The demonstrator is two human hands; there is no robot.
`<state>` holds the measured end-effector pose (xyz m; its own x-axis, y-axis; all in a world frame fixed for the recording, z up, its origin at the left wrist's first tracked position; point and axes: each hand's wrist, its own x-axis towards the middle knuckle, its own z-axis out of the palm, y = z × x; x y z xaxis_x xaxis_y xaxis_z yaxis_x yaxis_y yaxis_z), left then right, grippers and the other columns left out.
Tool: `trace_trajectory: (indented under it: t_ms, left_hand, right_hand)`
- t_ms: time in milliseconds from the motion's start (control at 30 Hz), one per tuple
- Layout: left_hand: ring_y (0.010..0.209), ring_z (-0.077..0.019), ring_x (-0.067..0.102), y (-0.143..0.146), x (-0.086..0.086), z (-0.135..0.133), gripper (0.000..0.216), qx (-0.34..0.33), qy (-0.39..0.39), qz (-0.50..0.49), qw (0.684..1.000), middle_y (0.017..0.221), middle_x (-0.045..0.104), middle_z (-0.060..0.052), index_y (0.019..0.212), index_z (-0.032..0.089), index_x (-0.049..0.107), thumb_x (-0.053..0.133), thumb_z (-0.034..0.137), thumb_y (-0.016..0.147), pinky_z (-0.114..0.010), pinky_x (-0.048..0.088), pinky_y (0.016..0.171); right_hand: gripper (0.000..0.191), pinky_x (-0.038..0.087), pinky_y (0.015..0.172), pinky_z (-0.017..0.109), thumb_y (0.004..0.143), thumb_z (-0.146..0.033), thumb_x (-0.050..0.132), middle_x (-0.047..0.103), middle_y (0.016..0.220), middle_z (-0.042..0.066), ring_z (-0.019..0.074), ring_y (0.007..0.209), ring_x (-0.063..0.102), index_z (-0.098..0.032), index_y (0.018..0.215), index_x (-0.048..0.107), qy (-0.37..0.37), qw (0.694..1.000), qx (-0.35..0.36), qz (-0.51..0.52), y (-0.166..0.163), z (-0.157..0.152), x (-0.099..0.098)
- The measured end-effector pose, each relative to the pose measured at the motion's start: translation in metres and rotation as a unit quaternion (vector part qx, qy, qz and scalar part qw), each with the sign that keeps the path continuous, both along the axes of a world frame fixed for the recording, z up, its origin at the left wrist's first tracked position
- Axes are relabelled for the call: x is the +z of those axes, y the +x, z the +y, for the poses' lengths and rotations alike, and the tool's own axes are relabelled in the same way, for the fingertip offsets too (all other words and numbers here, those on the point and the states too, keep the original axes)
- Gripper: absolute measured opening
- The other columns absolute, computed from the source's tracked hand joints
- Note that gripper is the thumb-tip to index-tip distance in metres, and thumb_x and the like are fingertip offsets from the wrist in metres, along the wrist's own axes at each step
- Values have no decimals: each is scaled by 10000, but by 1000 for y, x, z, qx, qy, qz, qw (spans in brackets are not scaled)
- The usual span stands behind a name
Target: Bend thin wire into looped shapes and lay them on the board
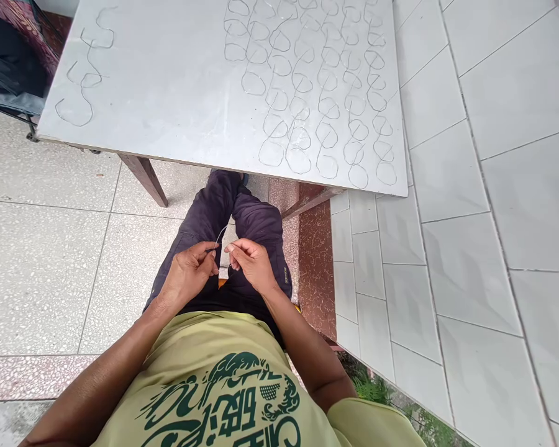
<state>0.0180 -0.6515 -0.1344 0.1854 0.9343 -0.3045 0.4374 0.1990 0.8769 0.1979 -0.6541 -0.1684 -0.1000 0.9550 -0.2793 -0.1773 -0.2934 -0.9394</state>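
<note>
Above my lap, my left hand (193, 268) pinches a thin bent wire (222, 233) between thumb and fingertips; the wire curves up past the fingers. Close beside it, my right hand (249, 259) has its thumb and forefinger pressed together, with the fingertips near the wire's other side. Whether the right fingers grip the wire's end is too small to make out. Beyond my knees, many wire rings (327, 136) lie in rows on the right half of the white table (168, 93). Several open, curved wire pieces (77, 115) lie at the table's left end.
A white tiled wall (461, 186) runs along the right side. Wooden table legs (144, 180) stand in front of my feet on the speckled tile floor (41, 261). At the upper left is a dark chair-like object (9, 62) with patterned cloth.
</note>
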Motion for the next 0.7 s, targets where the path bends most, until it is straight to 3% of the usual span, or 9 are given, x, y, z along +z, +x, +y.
trace_trajectory:
  t_ms: [133,333,700]
  left_hand:
    - [583,-161,672,2,-3,-7,353,0,-33,-28,999,666,727,-7,1169,154,718,580,395,951,-269,547,624]
    - [609,-165,682,9,-4,-13,431,51,-42,-80,995,710,737,-25,1225,153,684,605,480,956,-256,527,580]
    - [887,-230,741,9,-6,-2,539,59,-29,-121,990,948,776,-97,1274,155,658,668,556,914,-299,579,697]
  right_hand:
    - [311,382,516,229,906,-476,672,567,610,-40,90,517,470,-174,839,703,26,998,35,-40,6,6,7]
    - [347,355,518,233,922,-521,641,556,619,-41,92,520,454,-186,853,699,35,996,56,-65,12,12,9]
    - [256,381,567,236,958,-394,620,591,649,-33,103,565,483,-189,827,701,72,987,37,-138,8,11,10]
